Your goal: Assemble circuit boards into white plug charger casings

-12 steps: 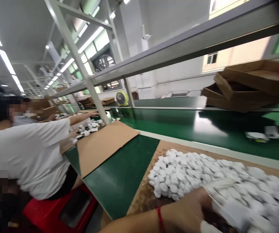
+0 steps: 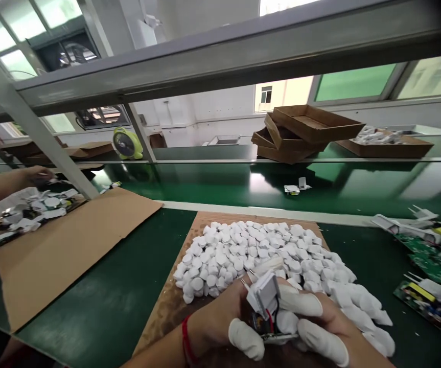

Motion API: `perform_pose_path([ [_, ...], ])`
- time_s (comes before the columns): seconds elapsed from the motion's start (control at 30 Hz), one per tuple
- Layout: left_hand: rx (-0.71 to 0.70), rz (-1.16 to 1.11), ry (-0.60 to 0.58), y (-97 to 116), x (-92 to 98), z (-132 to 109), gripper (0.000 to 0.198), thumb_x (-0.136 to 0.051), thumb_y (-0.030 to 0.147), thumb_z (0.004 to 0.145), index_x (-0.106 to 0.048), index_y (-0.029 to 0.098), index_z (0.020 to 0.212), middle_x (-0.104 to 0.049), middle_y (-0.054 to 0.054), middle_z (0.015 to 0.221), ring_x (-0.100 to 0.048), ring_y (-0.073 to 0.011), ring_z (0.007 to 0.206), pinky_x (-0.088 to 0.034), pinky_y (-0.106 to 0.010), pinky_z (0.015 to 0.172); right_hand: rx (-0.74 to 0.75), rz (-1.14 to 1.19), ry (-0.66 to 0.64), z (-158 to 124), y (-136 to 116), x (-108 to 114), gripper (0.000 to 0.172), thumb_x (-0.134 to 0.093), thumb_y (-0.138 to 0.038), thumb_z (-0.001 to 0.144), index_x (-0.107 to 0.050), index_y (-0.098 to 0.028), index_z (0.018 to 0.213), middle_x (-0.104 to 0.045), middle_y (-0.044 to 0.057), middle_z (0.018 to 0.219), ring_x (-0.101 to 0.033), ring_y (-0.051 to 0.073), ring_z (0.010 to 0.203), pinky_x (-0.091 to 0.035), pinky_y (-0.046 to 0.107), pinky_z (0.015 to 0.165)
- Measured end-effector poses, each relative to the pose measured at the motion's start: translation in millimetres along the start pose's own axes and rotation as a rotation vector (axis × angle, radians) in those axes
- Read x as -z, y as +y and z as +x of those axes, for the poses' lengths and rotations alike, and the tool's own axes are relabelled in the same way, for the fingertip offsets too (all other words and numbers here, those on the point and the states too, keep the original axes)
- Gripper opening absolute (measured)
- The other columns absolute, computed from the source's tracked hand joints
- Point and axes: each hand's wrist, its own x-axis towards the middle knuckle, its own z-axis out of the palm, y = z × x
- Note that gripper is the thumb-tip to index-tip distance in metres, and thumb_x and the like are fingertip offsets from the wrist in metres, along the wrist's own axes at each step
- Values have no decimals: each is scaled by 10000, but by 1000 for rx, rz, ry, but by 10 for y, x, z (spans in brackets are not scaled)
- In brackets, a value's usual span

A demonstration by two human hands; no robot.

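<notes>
My left hand [image 2: 222, 309], with a red cord around its wrist and white finger covers, is closed on a plug adapter assembly [image 2: 264, 296]. It has a white plug housing with metal pins, red and black wires and a circuit board. My right hand [image 2: 327, 319], also in white finger covers, grips the same assembly from the other side. A white round piece [image 2: 287, 322] shows between my fingers against the board. Just beyond both hands, a heap of small white rounded pieces [image 2: 239, 250] lies on a brown board [image 2: 159, 327].
Circuit boards with white plug parts [image 2: 427, 286] lie at the right. Flat cardboard [image 2: 78, 245] is on the left, near a co-worker's hand [image 2: 38, 174] over another parts pile. Brown trays [image 2: 297, 133] and a green fan [image 2: 127, 143] stand beyond, below a metal rail [image 2: 189, 61].
The view has swung right, away from the co-worker. My left hand now shows with the adapter assembly clearly held, and my right hand is plainly in view on it.
</notes>
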Motion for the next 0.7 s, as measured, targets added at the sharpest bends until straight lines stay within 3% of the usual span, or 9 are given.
perform_pose_path([
  [0.1, 46, -18, -1, -22, 23, -11, 1140, -901, 435, 399, -383, 177, 1380, -580, -169, 1246, -575, -372, 1089, -475, -446, 899, 52, 27, -86, 72, -77, -71, 271, -799, -419, 699, -733, -375, 958, -679, -14, 1142, -678, 203, 836, -545, 309, 725],
  [0.17, 58, -14, 3, -43, 41, -27, 1155, -892, 472, 409, -364, 173, 1392, -562, -184, 1266, -558, -384, 1110, -457, -470, 917, 89, 12, -107, 110, -96, -79, 253, -789, -423, 707, -732, -328, 935, -689, 15, 1068, -660, 191, 765, -537, 308, 678],
  [0.27, 60, 46, 6, -50, 54, -59, 1189, -913, 416, 392, -337, 198, 1409, -537, -174, 1299, -522, -379, 1163, -397, -481, 985, 171, -33, -154, 142, -102, -63, 197, -770, -398, 723, -713, -249, 840, -690, 58, 1008, -649, 238, 864, -531, 354, 752],
  [0.37, 53, 153, 19, 13, 24, -86, 1161, -918, 377, 398, -358, 205, 1401, -518, -146, 1313, -480, -358, 1209, -325, -464, 1048, 151, -90, -231, 142, -111, -24, 139, -769, -337, 728, -704, -230, 792, -692, 57, 959, -648, 240, 903, -502, 373, 846],
  [0.5, 48, 309, -28, 190, -63, -77, 1024, -872, 454, 476, -434, 163, 1355, -536, -128, 1251, -494, -331, 1168, -342, -424, 1029, 90, -178, -304, 121, -142, 17, 136, -758, -244, 744, -735, -258, 877, -634, 50, 1164, -636, 215, 952, -498, 323, 827],
  [0.6, 15, 383, -49, 270, -85, -79, 986, -852, 492, 483, -464, 157, 1325, -573, -100, 1134, -539, -301, 1070, -385, -403, 977, 161, -257, -358, 117, -166, 1, 235, -748, -298, 773, -737, -325, 1006, -601, 36, 1243, -529, 254, 1174, -444, 360, 943],
  [0.7, 6, 467, -74, 240, -39, -150, 1023, -858, 504, 448, -460, 170, 1329, -565, -101, 1143, -532, -311, 1075, -400, -401, 961, 232, -297, -398, 116, -166, -30, 218, -736, -373, 787, -732, -410, 1002, -618, -11, 1222, -375, 251, 1322, -336, 391, 1060],
])
